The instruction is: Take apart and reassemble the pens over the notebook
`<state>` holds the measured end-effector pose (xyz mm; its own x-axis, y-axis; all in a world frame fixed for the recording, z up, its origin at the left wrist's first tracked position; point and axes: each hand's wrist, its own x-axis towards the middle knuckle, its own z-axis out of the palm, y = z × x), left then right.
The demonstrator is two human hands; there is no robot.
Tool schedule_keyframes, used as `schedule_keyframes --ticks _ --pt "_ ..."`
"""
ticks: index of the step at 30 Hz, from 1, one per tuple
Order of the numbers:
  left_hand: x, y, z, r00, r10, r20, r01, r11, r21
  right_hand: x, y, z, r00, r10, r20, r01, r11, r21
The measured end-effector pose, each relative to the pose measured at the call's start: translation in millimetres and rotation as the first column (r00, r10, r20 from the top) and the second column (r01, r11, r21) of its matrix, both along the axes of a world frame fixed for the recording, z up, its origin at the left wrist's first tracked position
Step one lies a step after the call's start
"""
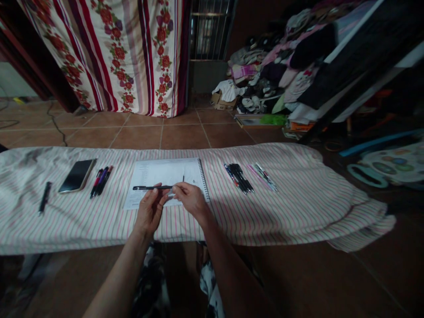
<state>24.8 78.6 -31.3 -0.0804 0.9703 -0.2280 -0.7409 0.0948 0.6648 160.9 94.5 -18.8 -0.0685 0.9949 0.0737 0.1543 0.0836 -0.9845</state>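
Head camera view: a black pen (149,188) lies level across both hands, above the lower part of a spiral notebook (149,172). Taking the hands as the centre of a clock, the pen's long axis runs nearly straight from nine to three. Its clip end points to nine, clear of the fingers, while its other end meets the right fingertips at three. The left hand (149,214) is nearer the pen's middle; the right hand (191,198) is nearer that far end.

The left hand is partly open, with the thumb and fingers lightly around the pen and supporting it. The right hand is more closed, its thumb and fingertips pinched at the pen's end. A thin dark piece (183,178) shows just above the right fingers; it may be held there or be a mark on the page, and the view is too dim to tell.

On the striped cloth (215,225), a lone pen (44,198) lies at nine o'clock, with a phone (77,176) and a small group of pens (101,182) between nine and ten. A group of dark pens (239,179) and some paler pens (263,176) lie between two and three.
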Motion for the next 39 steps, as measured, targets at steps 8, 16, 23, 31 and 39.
schedule_keyframes --ticks 8,16,23,31,39 --pt "1.9 2.6 -2.4 1.0 0.002 -0.027 -0.002 1.0 -0.002 -2.2 1.6 -6.0 0.997 0.01 -0.08 -0.015 0.998 -0.054" --pt "2.0 1.5 -0.3 0.999 -0.001 -0.033 0.0 0.999 -0.033 3.3 5.4 -10.2 0.993 -0.113 0.021 0.113 0.993 0.029" --pt "1.6 3.3 -2.2 0.998 0.061 -0.02 -0.062 0.997 -0.05 7.4 4.5 -4.2 0.998 -0.052 -0.034 0.053 0.999 0.0" --pt "1.2 2.9 -3.6 0.999 0.043 -0.032 -0.043 0.999 0.0 0.7 -5.2 2.4 0.995 0.06 0.086 -0.066 0.995 0.071" --pt "1.0 3.4 -4.3 0.998 0.049 -0.041 -0.048 0.999 0.007 -0.1 -4.7 2.8 0.997 0.04 0.066 -0.044 0.996 0.072"
